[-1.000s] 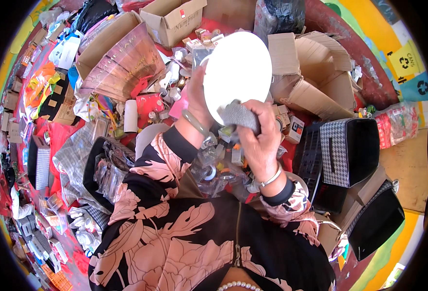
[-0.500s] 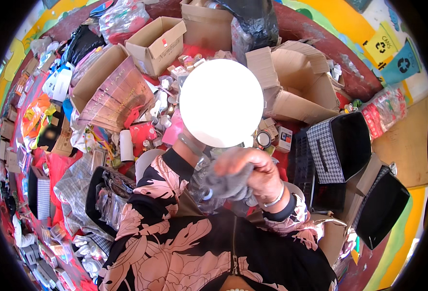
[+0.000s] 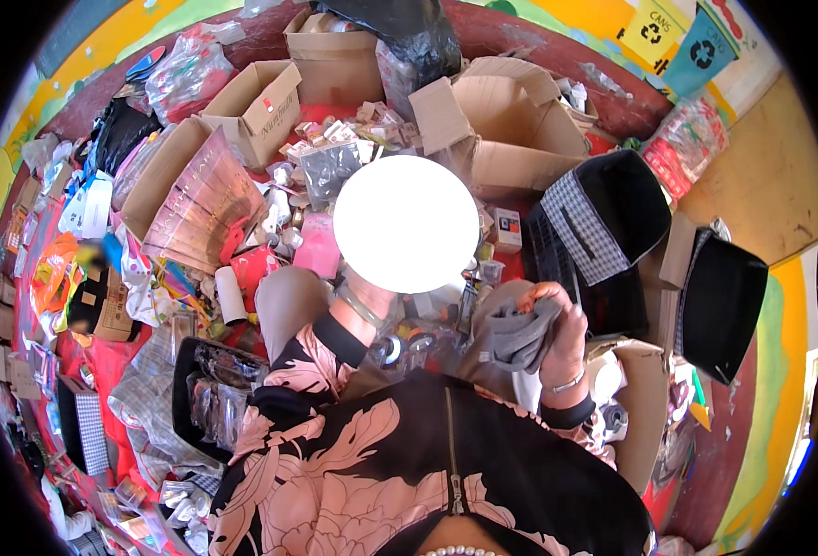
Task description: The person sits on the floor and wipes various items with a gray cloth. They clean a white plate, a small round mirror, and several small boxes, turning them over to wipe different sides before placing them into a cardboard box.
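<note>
Fingers of right hand (image 3: 565,334) clenched round 1 grey cloth (image 3: 516,335); left hand hidden.

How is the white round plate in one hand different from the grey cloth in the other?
The white plate is flat, round and rigid, raised by the left hand with its face to the camera; the grey cloth is soft, crumpled and bunched in the right hand. The plate is bright and much wider; the cloth is dark and lower. Each is gripped in one hand.
</note>
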A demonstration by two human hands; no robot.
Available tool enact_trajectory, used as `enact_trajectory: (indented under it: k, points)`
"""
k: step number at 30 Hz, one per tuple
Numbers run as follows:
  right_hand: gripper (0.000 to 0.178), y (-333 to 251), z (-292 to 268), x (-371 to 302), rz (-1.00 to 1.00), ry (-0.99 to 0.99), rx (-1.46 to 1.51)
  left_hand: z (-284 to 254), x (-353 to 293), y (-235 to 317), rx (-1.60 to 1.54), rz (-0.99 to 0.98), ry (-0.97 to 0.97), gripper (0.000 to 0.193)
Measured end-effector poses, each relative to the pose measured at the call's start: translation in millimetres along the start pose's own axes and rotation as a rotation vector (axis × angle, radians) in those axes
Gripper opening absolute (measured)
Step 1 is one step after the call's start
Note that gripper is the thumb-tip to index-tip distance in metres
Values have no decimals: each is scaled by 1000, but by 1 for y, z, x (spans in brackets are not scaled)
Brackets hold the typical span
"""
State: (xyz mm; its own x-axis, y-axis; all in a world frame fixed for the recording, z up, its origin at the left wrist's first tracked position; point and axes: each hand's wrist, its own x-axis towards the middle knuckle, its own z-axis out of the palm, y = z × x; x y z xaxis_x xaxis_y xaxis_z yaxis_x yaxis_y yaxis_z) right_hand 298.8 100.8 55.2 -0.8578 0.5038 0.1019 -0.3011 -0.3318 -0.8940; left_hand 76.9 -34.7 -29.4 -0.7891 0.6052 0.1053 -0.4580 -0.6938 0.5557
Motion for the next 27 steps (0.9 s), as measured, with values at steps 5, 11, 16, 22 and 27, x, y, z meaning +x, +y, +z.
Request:
enact_trajectory:
  k: [5,11,16,22,27]
  points:
    - [19,-4,10,-30,129,-5,-419,22,-39,-12,963,362,-186,40]
    - [39,3,46,-35,-496,-192,-1170,43,-61,-1,-124,-145,-63,43]
    - [39,10,46,-34,-697,-83,-1493,67,-76,2,-384,-252,202,43]
    - [26,21,31,-31,-774,-84,-1625,45,-81,-21,-156,-250,145,42]
    - [11,20,7,-24,-856,140,-1400,82,-88,-10,-33,-269,220,51]
